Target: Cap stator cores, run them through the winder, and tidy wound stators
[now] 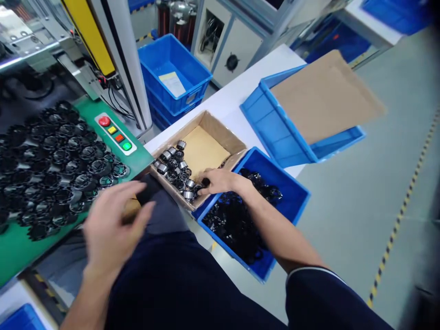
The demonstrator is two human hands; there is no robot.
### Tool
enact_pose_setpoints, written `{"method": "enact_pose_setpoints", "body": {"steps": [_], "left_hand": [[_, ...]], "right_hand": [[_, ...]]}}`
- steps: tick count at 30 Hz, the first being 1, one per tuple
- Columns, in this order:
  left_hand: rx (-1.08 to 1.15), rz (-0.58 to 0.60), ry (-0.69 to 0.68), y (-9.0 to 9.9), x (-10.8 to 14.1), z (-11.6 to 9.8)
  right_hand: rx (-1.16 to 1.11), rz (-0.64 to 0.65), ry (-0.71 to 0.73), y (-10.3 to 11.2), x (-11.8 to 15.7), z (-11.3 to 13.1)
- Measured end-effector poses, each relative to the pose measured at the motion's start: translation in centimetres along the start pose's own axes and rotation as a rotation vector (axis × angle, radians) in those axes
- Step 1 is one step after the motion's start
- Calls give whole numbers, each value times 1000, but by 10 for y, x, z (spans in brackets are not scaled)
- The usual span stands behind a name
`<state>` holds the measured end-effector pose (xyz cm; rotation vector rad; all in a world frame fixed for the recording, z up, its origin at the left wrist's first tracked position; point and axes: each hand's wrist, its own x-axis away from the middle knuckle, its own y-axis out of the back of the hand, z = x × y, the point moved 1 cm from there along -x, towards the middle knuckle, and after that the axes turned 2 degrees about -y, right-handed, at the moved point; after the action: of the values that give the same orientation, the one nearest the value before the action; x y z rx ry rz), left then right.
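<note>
My right hand [220, 180] reaches into a cardboard box [237, 158], its fingers curled on a small dark ring-shaped part [205, 182] at the edge of a heap. That heap of black-and-silver ring-shaped parts [172, 166] lies in the near left portion of the box, over a tan cardboard sheet [202, 146]. Held in the air near the green bench edge is my left hand [112, 224], slightly blurred, thumb and fingers apart and nothing in its grasp. Closest to it are many similar ring parts [72, 169], crowded together on the green work surface [13, 252].
A blue bin [292, 201] of black parts stands under my right forearm. Behind it a tilted blue crate [271, 123] carries a brown cardboard sheet [326, 96]. Stacked blue crates [175, 103] stand beyond the box. A button panel [116, 134] and machine column [127, 59] rise at left.
</note>
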<state>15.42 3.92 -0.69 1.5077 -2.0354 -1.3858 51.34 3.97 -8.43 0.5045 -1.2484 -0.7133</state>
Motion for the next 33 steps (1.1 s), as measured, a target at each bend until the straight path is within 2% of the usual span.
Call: {"method": "enact_pose_setpoints", "body": {"steps": [1, 2, 4, 5, 7, 9, 14, 20, 24, 29, 33], "left_hand": [[-12, 106, -80, -28, -14, -20], [-61, 222, -99, -56, -29, -36], [-272, 447, -83, -105, -55, -54], [-314, 496, -82, -124, -66, -58], [-382, 552, -87, -148, -80, -57], [-409, 565, -93, -159, -87, -52], [-459, 581, -106, -164, -88, -47], [-456, 618, -161, -165, -84, -52], [-416, 563, -206, -167, -100, -66], [-394, 667, -305, -207, -137, -81], [-392, 713, -324, -228, -152, -69]], "right_hand": [[17, 0, 4, -1, 0, 5], [36, -8, 3, -2, 0, 8], [68, -34, -5, -5, 1, 13], [75, -44, -6, -6, 1, 14], [66, -51, 7, -8, 3, 12], [40, -59, 29, -10, 4, 7], [-22, -118, 26, -8, 5, -3], [-56, -230, -188, 8, -11, -28], [-60, -233, -302, 14, -34, -45], [-72, -160, -279, 15, -45, -49], [-100, -102, -188, 14, -37, -51]]}}
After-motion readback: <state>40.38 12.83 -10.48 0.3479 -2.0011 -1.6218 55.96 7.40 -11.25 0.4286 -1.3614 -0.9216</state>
